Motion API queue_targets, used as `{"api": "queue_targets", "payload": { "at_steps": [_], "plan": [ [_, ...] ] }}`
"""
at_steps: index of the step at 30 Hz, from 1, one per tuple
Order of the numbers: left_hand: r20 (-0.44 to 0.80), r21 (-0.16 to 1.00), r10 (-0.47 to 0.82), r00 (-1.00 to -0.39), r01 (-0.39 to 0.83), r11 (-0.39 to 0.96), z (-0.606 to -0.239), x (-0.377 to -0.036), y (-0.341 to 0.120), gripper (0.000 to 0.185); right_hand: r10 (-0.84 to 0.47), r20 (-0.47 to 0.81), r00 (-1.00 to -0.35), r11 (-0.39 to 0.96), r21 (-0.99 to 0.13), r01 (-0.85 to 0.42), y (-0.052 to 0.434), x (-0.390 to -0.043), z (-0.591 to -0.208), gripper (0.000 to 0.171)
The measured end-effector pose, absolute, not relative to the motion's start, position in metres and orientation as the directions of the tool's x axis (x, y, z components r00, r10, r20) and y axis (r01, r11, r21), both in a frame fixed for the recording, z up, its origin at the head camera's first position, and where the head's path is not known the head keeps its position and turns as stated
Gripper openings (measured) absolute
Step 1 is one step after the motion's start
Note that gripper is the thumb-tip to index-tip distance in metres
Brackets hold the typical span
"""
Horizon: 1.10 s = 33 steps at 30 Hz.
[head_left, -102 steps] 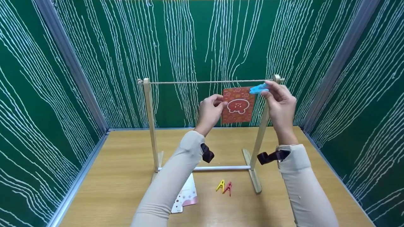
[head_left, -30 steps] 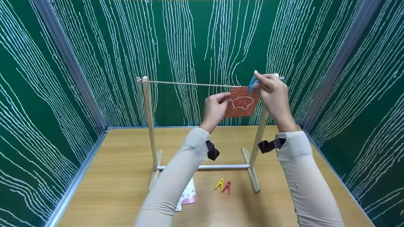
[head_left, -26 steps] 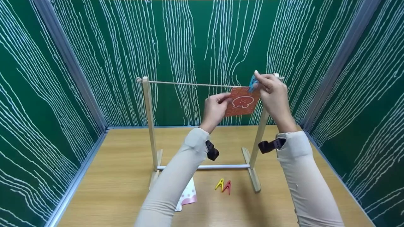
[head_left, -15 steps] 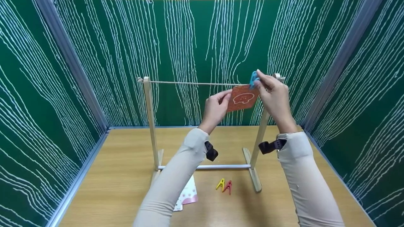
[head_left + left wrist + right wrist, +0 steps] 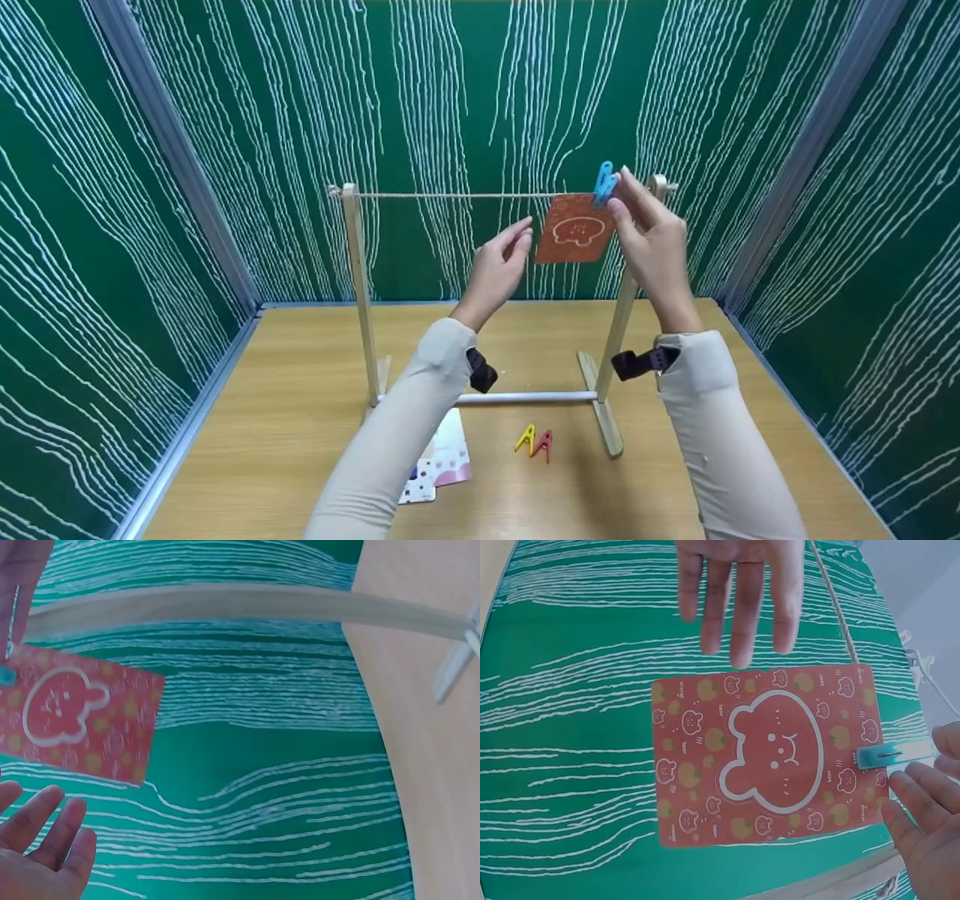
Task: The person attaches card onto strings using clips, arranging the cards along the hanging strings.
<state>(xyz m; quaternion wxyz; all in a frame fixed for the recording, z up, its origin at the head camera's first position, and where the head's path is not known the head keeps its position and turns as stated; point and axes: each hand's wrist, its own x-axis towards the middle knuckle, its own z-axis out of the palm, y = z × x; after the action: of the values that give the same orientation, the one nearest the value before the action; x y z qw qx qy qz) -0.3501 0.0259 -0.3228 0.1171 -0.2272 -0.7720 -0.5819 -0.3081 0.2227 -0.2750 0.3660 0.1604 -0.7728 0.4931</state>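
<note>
Green panels streaked with wavy white lines wall in three sides of a pale wooden worktop [image 5: 285,420]. On that worktop stands a light wooden rack [image 5: 358,300]: two upright posts on flat feet, a white rod joining them low down, and a thin string [image 5: 450,196] stretched between the post tops.

From the string, near the right-hand post, hangs a red card [image 5: 574,238] printed with a white bear outline and small bears and fruit. It hangs a little askew, its upper right corner held to the string by a blue peg [image 5: 603,182].

Both arms reach up in cream sleeves, each with a dark strap at the wrist. The left hand [image 5: 501,262] is just left of the card and apart from it, fingers straight and loosely spread, its grip open and empty. The right hand [image 5: 651,232] is raised just right of the card, fingers extended beside the peg; in the right wrist view its fingertips [image 5: 909,799] lie just below the peg's handles [image 5: 896,756], close enough that touch cannot be told, and they are not curled round it, so this grip is slack as well.

Lower on the worktop, under the left forearm, lies a white card with coloured dots [image 5: 442,469]. Near the rack's right foot lie a yellow peg [image 5: 526,438] and a red peg [image 5: 543,444], side by side and touching.
</note>
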Motion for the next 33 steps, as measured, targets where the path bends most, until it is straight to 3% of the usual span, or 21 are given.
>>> {"api": "queue_targets", "payload": {
  "at_steps": [18, 33],
  "plan": [
    [0.340, 0.847, 0.229, -0.912, 0.403, 0.347, -0.372, -0.351, -0.032, 0.040, 0.131, 0.652, -0.746, 0.367, -0.731, -0.575, 0.222, -0.296, -0.328, 0.042],
    [0.227, 0.849, 0.174, -0.958, 0.282, 0.447, -0.454, -0.346, -0.084, 0.041, 0.117, 0.435, -0.893, 0.321, -0.867, -0.380, 0.224, -0.285, -0.406, 0.041]
  ]
}}
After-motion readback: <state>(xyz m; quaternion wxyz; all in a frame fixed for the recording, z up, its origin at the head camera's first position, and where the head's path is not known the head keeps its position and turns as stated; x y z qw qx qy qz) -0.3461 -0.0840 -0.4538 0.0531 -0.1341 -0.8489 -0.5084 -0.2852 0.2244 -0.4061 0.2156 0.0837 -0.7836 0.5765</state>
